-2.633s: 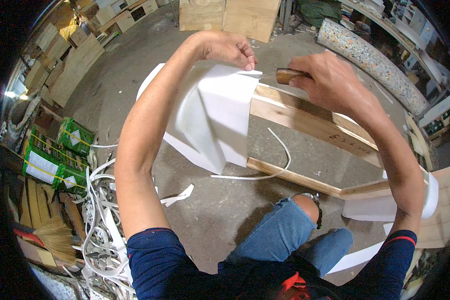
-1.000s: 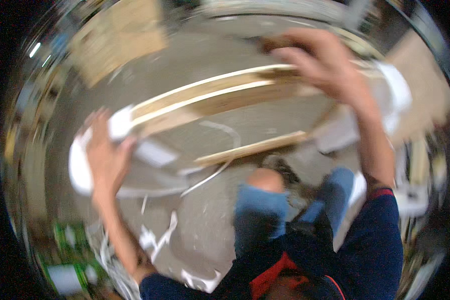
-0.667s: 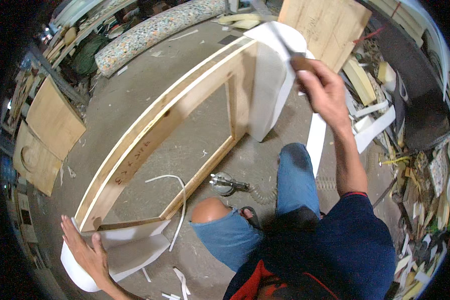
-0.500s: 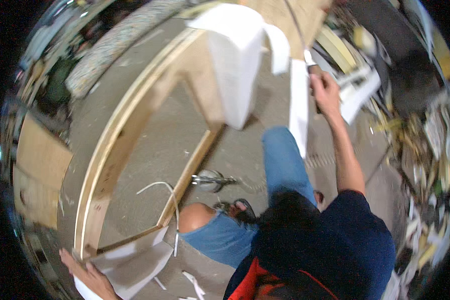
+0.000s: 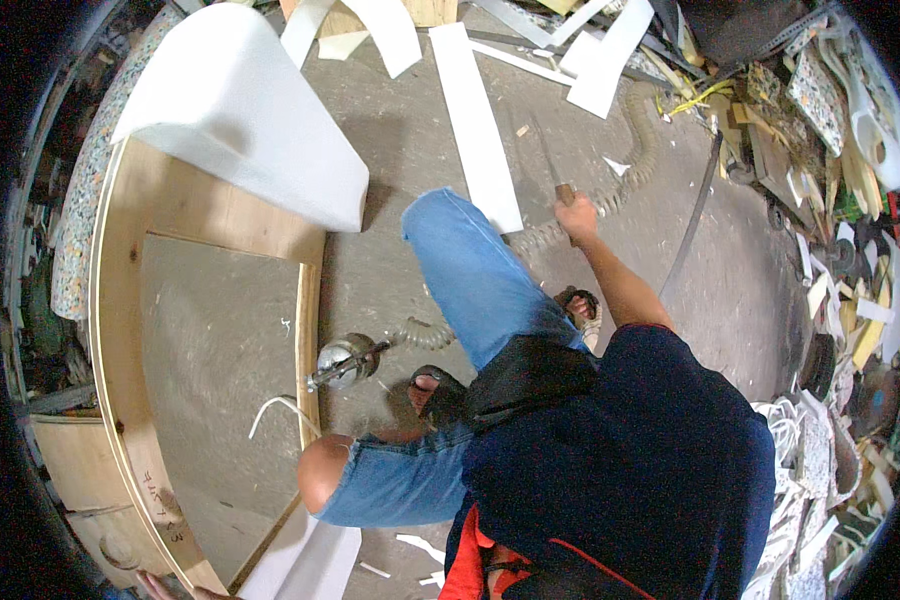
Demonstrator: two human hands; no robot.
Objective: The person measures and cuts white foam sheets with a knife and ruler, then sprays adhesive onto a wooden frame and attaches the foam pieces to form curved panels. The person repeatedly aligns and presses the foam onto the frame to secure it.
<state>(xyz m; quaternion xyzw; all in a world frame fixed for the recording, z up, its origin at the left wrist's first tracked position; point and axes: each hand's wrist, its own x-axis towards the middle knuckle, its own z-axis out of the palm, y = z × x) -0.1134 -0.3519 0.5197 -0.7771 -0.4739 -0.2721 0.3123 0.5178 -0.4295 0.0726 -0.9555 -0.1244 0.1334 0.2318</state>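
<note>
My right hand (image 5: 576, 218) is closed round the wooden handle of a long thin-bladed knife (image 5: 547, 152), its blade pointing away over the floor. At the lower left edge, only the fingers of my left hand (image 5: 154, 586) show, stretched out beside the near corner of a curved wooden frame (image 5: 123, 375). White foam padding (image 5: 232, 110) covers the frame's far end. Another white foam piece (image 5: 315, 568) hangs at its near end, partly cut off by the picture's edge. What lies under my left palm is hidden.
A metal spray gun with a round cup (image 5: 348, 360) lies beside the frame, joined to a coiled hose (image 5: 425, 333). A white foam strip (image 5: 478, 130) lies beyond my knee. Foam offcuts and scraps (image 5: 875, 310) pile up at the right. A speckled foam roll (image 5: 73, 235) lies left.
My right hand has brought the knife nearer to me, away from the wooden board at the far side. The view has shifted, and my left hand has mostly left the picture.
</note>
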